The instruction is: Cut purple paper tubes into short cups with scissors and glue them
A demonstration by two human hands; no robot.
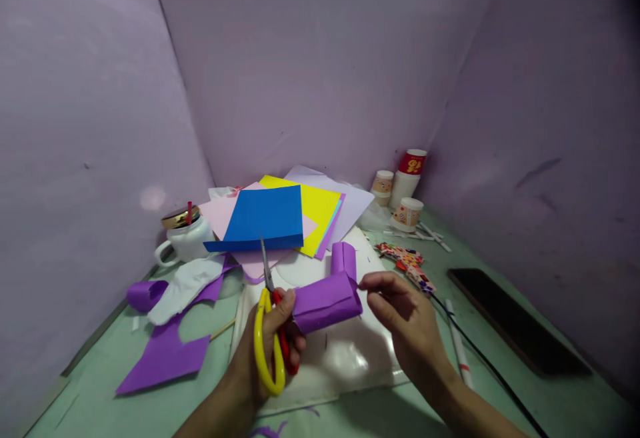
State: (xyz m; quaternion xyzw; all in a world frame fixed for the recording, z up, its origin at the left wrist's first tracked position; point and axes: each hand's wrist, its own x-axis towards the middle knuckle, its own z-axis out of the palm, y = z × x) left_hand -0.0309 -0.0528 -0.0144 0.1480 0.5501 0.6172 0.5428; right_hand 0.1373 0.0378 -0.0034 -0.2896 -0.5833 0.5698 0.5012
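Worked at a green table (90, 405), above a white board (320, 378). Held the left hand (271, 333) and right hand (403, 308) over it. With the left, clamped fingers on yellow-and-red scissors (259, 321) and a purple paper tube (327, 301), above the board. With the right, held thumb and forefinger apart at the tube's right end; could not tell about contact. Had a smaller purple tube (343, 259) just behind.

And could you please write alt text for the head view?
A left hand holds scissors and a purple paper tube, with the right hand at the tube's other end. Behind, a blue sheet lies on coloured papers.
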